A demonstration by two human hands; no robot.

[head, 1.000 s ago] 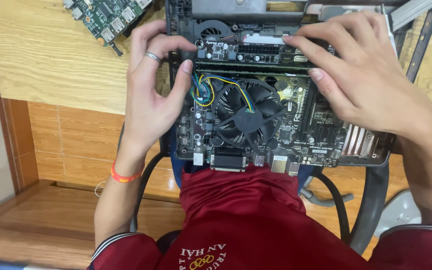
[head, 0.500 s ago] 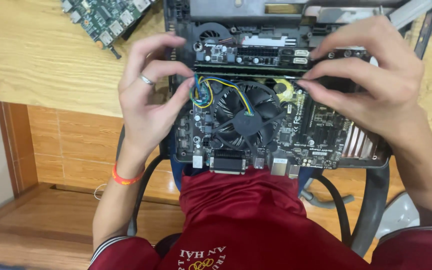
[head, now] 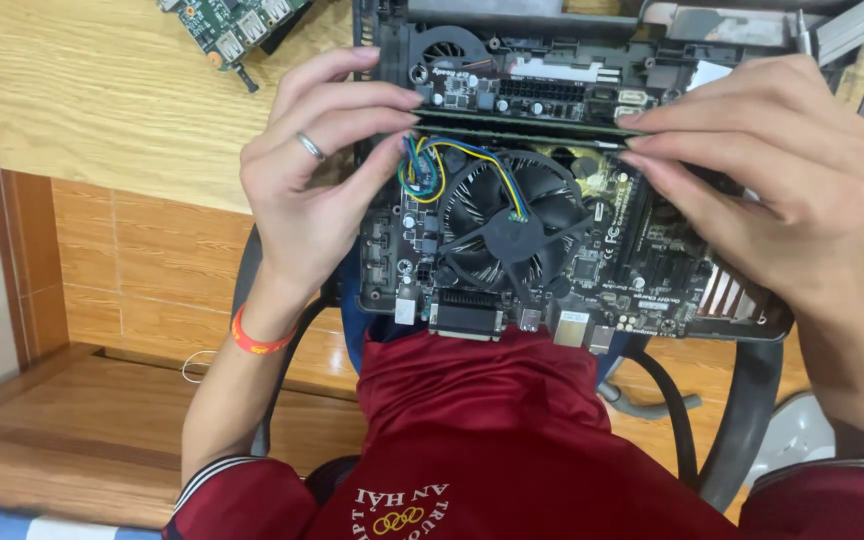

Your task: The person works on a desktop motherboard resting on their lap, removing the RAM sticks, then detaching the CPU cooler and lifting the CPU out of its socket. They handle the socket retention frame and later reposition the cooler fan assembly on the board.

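A dark computer motherboard (head: 642, 290) rests at the edge of a wooden desk (head: 122, 110), overhanging my lap. A black round cooler fan (head: 512, 235) sits in its middle, with yellow, blue and green wires (head: 427, 165) running to its left. A long thin green memory stick (head: 522, 125) stands on edge across the board. My left hand (head: 317, 185), with a ring and an orange wristband, pinches its left end. My right hand (head: 762, 175) pinches its right end, fingers pressing along the top.
A second green circuit board (head: 227, 25) lies at the desk's top left. A grey metal case edge (head: 852, 30) shows at the top right. Below are black chair legs (head: 742, 420), my red shirt and a wooden floor.
Both hands have shifted onto the ends of the memory stick; my right hand slid up and inward, and my left fingers closed at the stick's left end.
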